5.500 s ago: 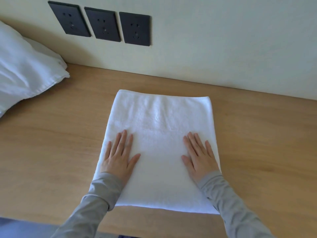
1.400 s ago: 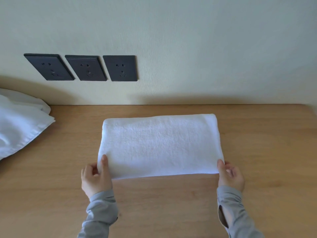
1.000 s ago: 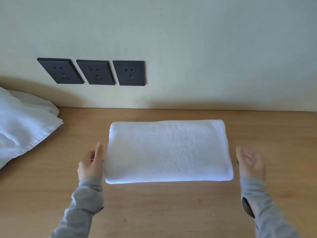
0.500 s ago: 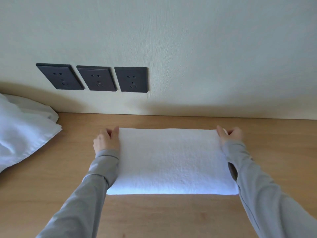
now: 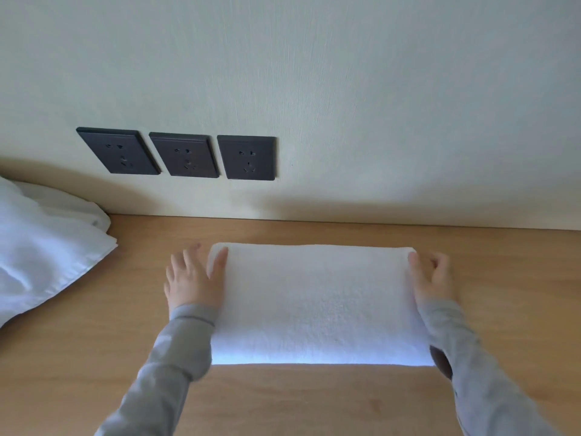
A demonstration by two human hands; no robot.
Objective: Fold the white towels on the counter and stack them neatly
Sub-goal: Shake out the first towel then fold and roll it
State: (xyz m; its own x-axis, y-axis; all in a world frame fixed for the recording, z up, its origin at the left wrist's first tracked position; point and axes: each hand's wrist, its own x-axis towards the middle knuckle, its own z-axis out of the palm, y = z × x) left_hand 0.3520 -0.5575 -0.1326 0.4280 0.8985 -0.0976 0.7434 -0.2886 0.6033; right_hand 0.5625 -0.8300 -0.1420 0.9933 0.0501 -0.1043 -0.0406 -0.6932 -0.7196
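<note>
A folded white towel (image 5: 316,303) lies flat as a wide rectangle on the wooden counter (image 5: 314,401). My left hand (image 5: 191,283) lies at the towel's far left corner, fingers straight, thumb resting on the towel's top edge. My right hand (image 5: 432,278) flanks the far right corner, fingers extended beside the towel's short side. Both grey sleeves run along the towel's left and right edges.
A heap of loose white cloth (image 5: 41,256) sits at the counter's left end. Three dark wall sockets (image 5: 179,155) are set in the pale wall just above the counter's back edge. Bare wood lies to the right of the towel.
The towel went from a large square to a half-size rectangle. My hands released the near corners, slid along its sides to the far corners, and their fingers have now straightened.
</note>
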